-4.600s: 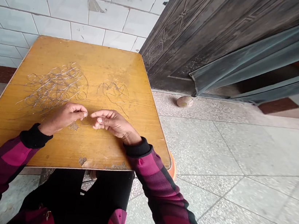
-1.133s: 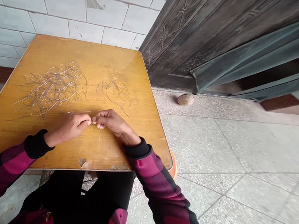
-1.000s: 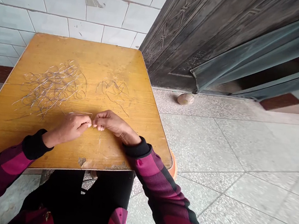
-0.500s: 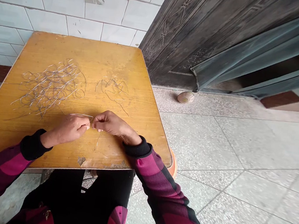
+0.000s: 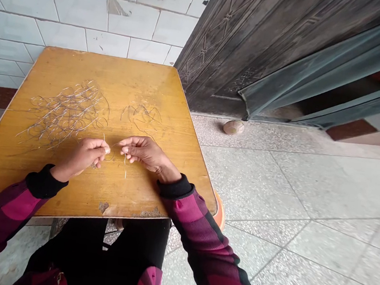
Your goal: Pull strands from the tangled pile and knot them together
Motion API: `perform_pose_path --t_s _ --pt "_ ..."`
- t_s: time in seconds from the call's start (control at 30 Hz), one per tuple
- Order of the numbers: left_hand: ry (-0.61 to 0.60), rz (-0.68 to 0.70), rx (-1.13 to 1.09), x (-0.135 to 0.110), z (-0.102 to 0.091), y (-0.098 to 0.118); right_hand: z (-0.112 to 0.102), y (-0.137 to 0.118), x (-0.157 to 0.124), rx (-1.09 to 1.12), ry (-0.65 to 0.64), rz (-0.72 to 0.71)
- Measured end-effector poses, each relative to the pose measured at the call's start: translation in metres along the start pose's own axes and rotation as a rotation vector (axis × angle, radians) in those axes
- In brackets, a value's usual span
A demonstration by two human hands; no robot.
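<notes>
The left hand [image 5: 83, 156] and the right hand [image 5: 143, 151] have only a narrow gap between them. In front of the left hand lies a big tangle of thin wire [image 5: 64, 114], and in front of the right hand a smaller tangle [image 5: 141, 115]. Toward the body, the hands can pass over the wooden table [image 5: 74, 192] until its near edge.

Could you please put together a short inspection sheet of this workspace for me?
Surface: yellow wooden tabletop, chipped along the near edge.
Job's things: tangled pile of thin wires on the left, smaller tangle beyond the hands, short wire between the hands.
Clutter: small pale ball on the floor by the door.
Hands: left hand and right hand sit close together, their fingers apparently pinching the short wire.
Cables: nothing seen.
Surroundings: white tile wall, dark door, speckled stone floor, orange rim beside the table's corner.
</notes>
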State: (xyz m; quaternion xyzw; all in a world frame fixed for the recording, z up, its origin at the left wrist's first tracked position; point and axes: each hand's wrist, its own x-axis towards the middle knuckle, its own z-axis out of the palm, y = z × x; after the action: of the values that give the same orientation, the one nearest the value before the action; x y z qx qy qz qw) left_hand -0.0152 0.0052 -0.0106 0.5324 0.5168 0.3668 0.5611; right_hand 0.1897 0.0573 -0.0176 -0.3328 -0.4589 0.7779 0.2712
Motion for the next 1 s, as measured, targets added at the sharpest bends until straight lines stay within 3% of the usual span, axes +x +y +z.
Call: perform_pose_path --t_s 0.27,0.6,0.73,1.0 --pt "-0.045 -0.127 -0.220 -0.001 0.004 0.005 0.008 0.011 0.005 0.060 0.122 -0.118" --pt "0.069 -0.117 -0.418 -0.001 0.017 -0.003 0.017 0.020 0.011 0.131 0.178 -0.172" --pt "0.097 -0.057 -0.363 -0.001 0.018 -0.003 0.018 0.018 0.010 0.138 0.192 -0.197" --pt "0.055 0.039 0.056 0.003 0.011 -0.003 0.014 0.011 0.005 -0.131 0.158 -0.205"
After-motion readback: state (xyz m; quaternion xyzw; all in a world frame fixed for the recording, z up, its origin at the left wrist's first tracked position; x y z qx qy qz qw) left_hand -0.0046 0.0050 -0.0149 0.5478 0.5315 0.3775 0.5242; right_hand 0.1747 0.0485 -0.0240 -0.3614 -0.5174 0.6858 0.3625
